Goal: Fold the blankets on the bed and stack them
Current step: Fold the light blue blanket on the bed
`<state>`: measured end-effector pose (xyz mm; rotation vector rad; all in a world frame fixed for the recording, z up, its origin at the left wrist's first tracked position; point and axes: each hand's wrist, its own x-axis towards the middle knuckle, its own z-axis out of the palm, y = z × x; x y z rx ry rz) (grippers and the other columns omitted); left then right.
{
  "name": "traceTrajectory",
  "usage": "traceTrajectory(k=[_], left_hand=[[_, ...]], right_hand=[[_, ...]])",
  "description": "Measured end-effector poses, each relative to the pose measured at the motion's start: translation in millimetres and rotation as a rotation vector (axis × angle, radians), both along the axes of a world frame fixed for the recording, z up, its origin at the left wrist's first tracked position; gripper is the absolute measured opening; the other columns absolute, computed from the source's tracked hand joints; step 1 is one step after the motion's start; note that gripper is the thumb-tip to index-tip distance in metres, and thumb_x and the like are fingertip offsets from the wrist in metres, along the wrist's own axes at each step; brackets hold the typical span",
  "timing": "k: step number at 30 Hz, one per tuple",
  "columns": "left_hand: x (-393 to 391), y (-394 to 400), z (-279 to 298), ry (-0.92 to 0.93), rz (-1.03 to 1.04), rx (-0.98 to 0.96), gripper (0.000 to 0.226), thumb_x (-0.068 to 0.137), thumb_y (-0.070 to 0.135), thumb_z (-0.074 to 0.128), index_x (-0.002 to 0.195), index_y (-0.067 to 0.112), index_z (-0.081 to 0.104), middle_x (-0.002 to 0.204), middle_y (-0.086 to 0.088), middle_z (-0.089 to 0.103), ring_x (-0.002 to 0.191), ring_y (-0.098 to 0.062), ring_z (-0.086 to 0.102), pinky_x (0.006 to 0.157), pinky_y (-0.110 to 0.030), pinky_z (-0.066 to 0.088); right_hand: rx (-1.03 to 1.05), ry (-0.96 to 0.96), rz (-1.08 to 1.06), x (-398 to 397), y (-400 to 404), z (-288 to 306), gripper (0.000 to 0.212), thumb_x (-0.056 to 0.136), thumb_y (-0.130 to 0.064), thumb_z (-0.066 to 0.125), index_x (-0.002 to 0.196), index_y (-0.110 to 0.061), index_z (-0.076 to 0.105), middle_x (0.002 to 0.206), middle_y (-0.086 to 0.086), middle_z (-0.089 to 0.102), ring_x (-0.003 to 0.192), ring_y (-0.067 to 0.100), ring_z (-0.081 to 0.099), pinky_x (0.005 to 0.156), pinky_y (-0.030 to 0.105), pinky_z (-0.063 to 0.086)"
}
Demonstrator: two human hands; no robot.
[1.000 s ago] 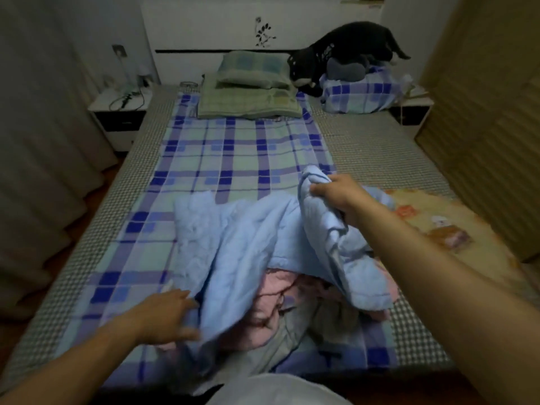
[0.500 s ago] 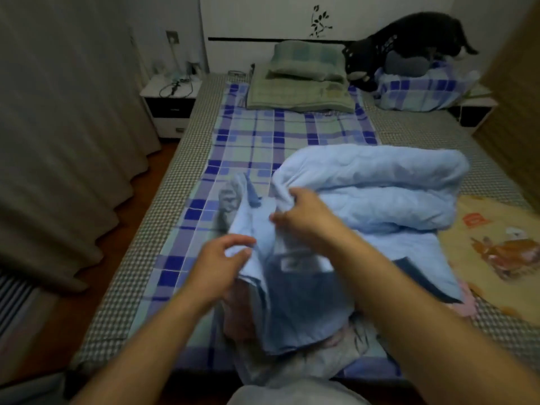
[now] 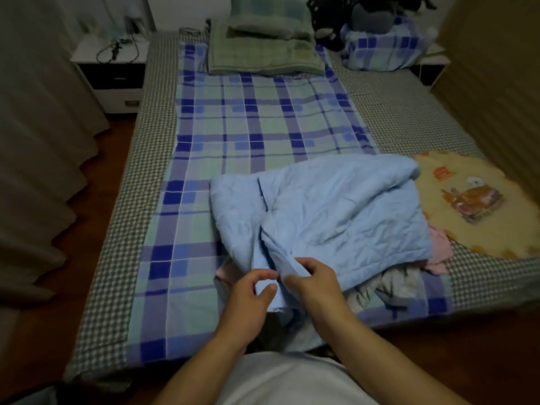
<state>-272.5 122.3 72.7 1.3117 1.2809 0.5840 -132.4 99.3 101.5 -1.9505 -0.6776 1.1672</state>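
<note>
Step in hand, as judged: gathering the near edge of the light blue blanket (image 3: 336, 211) ahead of its first fold; no stack exists yet.

Location: the blanket lies rumpled in the lower centre of the frame, on the plaid sheet (image 3: 257, 124) at the foot of the bed (image 3: 117, 229). It rests partly on a pink cloth (image 3: 438, 247) and a pale crumpled cloth (image 3: 391, 285). A yellow printed blanket (image 3: 467, 200) lies just beside it at right, touching or nearly so.

Grip: the left hand (image 3: 248, 299) pinches a strip of the blanket's near hem between thumb and curled fingers. The right hand (image 3: 314, 283) is clamped on the adjoining bunched edge. The two hands sit just beside each other at lower centre.

Orientation: the blanket's long axis runs roughly left to right across the frame, tilted slightly up toward the right. Its bulkiest rolled end points to the right centre; a narrowed, gathered end points down toward the hands.

Next move, as judged: the hands need to part along the hem, find two corners and draw the cloth flat, clear of the cloths underneath, before folding.
</note>
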Motion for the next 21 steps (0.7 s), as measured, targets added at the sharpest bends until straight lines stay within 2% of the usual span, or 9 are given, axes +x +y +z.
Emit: traceTrajectory(k=[2, 6, 8, 11, 14, 16, 17, 19, 21], left_hand=[[1.6, 0.4, 3.1, -0.013, 0.004, -0.028, 0.02, 0.096, 0.011, 0.06, 0.085, 0.022, 0.073, 0.088, 0.012, 0.072, 0.082, 0.002, 0.065, 0.083, -0.025, 0.049], [5.9, 6.7, 13.6, -0.324, 0.207, -0.347, 0.044, 0.102, 0.031, 0.048, 0.076, 0.02, 0.082, 0.086, -0.009, 0.077, 0.084, -0.024, 0.074, 0.088, -0.047, 0.057], [4.1, 7.5, 9.5, -0.323, 0.157, -0.315, 0.033, 0.101, 0.027, 0.052, 0.089, 0.013, 0.08, 0.095, -0.015, 0.076, 0.096, -0.035, 0.072, 0.095, -0.055, 0.053], [0.9, 2.2, -1.2, -0.318, 0.104, -0.278, 0.026, 0.097, 0.018, 0.055, 0.092, 0.018, 0.08, 0.103, -0.015, 0.075, 0.106, -0.037, 0.068, 0.1, -0.056, 0.049], [-4.5, -0.2, -2.9, -0.283, 0.082, -0.29, 0.032, 0.076, 0.039, 0.064, 0.091, 0.015, 0.078, 0.099, -0.018, 0.075, 0.102, -0.042, 0.068, 0.096, -0.062, 0.049], [-11.0, -1.2, -5.0, -0.217, 0.038, -0.278, 0.045, 0.07, 0.046, 0.061, 0.091, 0.008, 0.074, 0.095, -0.018, 0.075, 0.097, -0.042, 0.069, 0.093, -0.063, 0.049], [-12.1, -0.1, -5.7, -0.186, 0.019, -0.267, 0.047, 0.07, 0.046, 0.061, 0.091, 0.004, 0.072, 0.094, -0.019, 0.074, 0.096, -0.042, 0.069, 0.093, -0.063, 0.049], [-12.5, 0.2, -0.2, -0.154, -0.006, -0.244, 0.046, 0.072, 0.044, 0.06, 0.09, 0.003, 0.071, 0.093, -0.019, 0.074, 0.094, -0.038, 0.07, 0.092, -0.062, 0.05], [-9.6, 0.4, 6.8, -0.136, -0.026, -0.184, 0.041, 0.075, 0.041, 0.057, 0.086, 0.005, 0.072, 0.09, -0.016, 0.075, 0.091, -0.029, 0.071, 0.089, -0.059, 0.052]], right_hand=[[0.133, -0.036, 0.009, -4.9, -1.6, 0.7, 0.02, 0.078, -0.006, 0.072, 0.085, -0.024, 0.071, 0.073, -0.012, 0.071, 0.069, -0.001, 0.065, 0.063, 0.021, 0.052], [0.255, -0.146, 0.334, -10.2, -7.4, 2.9, 0.031, 0.072, -0.025, 0.068, 0.103, -0.028, 0.073, 0.101, -0.009, 0.074, 0.094, 0.002, 0.068, 0.085, 0.022, 0.054], [0.28, -0.122, 0.337, -8.3, -12.0, 1.5, 0.032, 0.074, -0.017, 0.071, 0.1, -0.035, 0.071, 0.105, -0.005, 0.072, 0.098, 0.002, 0.068, 0.088, 0.019, 0.051], [0.286, -0.16, 0.298, -4.0, -12.2, -4.0, 0.029, 0.086, -0.006, 0.072, 0.087, -0.035, 0.074, 0.092, -0.01, 0.07, 0.088, -0.001, 0.066, 0.081, 0.014, 0.047], [0.256, -0.112, -0.098, 9.1, 1.9, 14.4, 0.018, 0.095, -0.018, 0.065, 0.08, -0.025, 0.072, 0.076, -0.01, 0.066, 0.074, 0.003, 0.06, 0.066, 0.017, 0.046], [0.43, -0.31, -0.378, 25.5, 5.7, 33.9, 0.017, 0.098, -0.025, 0.06, 0.091, -0.02, 0.074, 0.082, -0.008, 0.067, 0.076, 0.003, 0.059, 0.068, 0.017, 0.047], [0.541, -0.534, -0.309, 27.9, 3.9, 40.0, 0.018, 0.098, -0.025, 0.059, 0.099, -0.017, 0.075, 0.089, -0.006, 0.068, 0.081, 0.003, 0.06, 0.073, 0.018, 0.047], [0.683, -0.883, 0.168, 16.8, -5.7, 32.1, 0.026, 0.095, -0.02, 0.055, 0.11, -0.012, 0.074, 0.1, -0.001, 0.069, 0.089, 0.014, 0.061, 0.082, 0.026, 0.049], [0.7, -0.938, 0.515, 0.5, -18.1, 3.8, 0.029, 0.095, -0.019, 0.053, 0.114, -0.01, 0.073, 0.105, 0.003, 0.07, 0.09, 0.023, 0.063, 0.081, 0.035, 0.052]])
